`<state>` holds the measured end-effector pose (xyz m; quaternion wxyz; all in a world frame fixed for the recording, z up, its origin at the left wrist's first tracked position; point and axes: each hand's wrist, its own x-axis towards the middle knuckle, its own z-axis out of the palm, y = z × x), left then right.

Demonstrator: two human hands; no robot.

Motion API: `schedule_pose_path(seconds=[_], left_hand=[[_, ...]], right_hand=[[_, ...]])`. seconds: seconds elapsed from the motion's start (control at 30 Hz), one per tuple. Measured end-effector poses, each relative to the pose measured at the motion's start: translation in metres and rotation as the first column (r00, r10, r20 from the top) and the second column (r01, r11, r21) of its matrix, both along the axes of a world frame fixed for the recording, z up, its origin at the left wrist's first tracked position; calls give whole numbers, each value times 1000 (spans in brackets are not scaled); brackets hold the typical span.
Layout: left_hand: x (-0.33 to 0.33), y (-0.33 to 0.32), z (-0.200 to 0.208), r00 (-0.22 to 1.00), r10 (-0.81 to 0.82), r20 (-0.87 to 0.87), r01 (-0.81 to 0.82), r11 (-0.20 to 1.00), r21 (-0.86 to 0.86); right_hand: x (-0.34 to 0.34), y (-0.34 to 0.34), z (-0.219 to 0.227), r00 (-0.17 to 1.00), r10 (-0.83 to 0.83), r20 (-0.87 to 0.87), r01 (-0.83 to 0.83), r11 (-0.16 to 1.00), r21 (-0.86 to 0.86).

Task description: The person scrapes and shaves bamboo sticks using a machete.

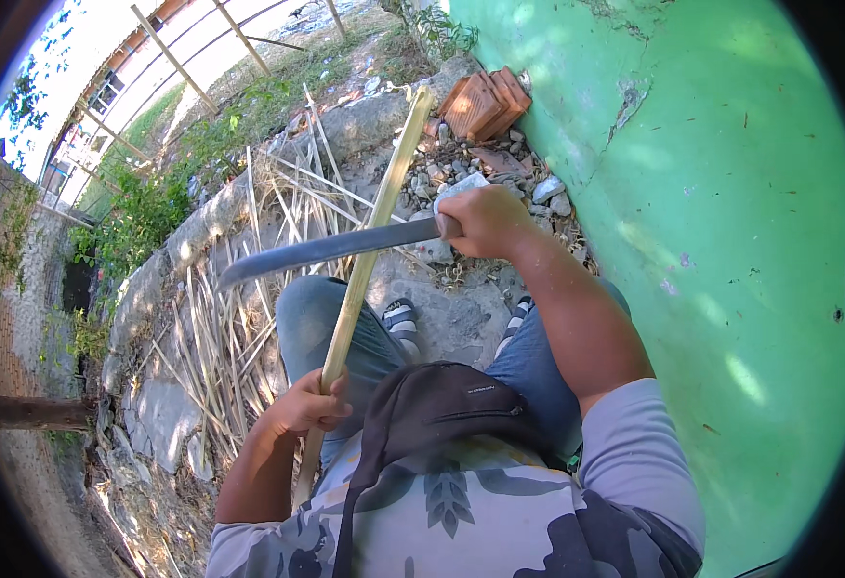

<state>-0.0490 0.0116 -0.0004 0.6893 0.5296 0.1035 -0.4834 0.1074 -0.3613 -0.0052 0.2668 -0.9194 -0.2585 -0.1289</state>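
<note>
My left hand point(311, 403) is closed around the lower part of a long pale strip of split bamboo point(353, 301). The strip slants up and away from me, past my left knee. In my right hand point(485, 222) is the handle of a machete point(331, 249), its dark curved blade pointing left. The blade crosses the strip about midway; whether its edge touches or bites into the wood I cannot tell. Part of the handle is hidden by my fingers.
Many thin split strips point(218, 352) lie piled on the ground to my left. Terracotta blocks point(485, 104) and loose stones point(548, 190) sit ahead by the green wall point(721, 241) on my right. A low stone edge point(158, 279) runs along the left, with plants point(148, 207) beyond.
</note>
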Motion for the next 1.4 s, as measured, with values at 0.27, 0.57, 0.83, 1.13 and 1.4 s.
schedule_pose_path(seconds=[0.27,0.57,0.83,1.13,1.4], left_hand=[[-14,16,18,999,-37,-16,38,989,140],[-17,9,-2,998,-2,-55,5,999,43],[-26,38,10,996,-75,-56,77,996,48],[-33,38,8,997,56,54,-60,996,60],[3,-4,17,967,71,245,-127,967,221]], right_hand=[[24,-62,-16,842,-473,-260,489,873,-7],[9,-13,-16,990,-128,-65,126,991,-40],[33,-69,-34,895,-393,-209,427,891,151],[50,-83,-54,632,-513,-581,775,428,465],[34,-69,-27,811,-523,-263,578,642,504]])
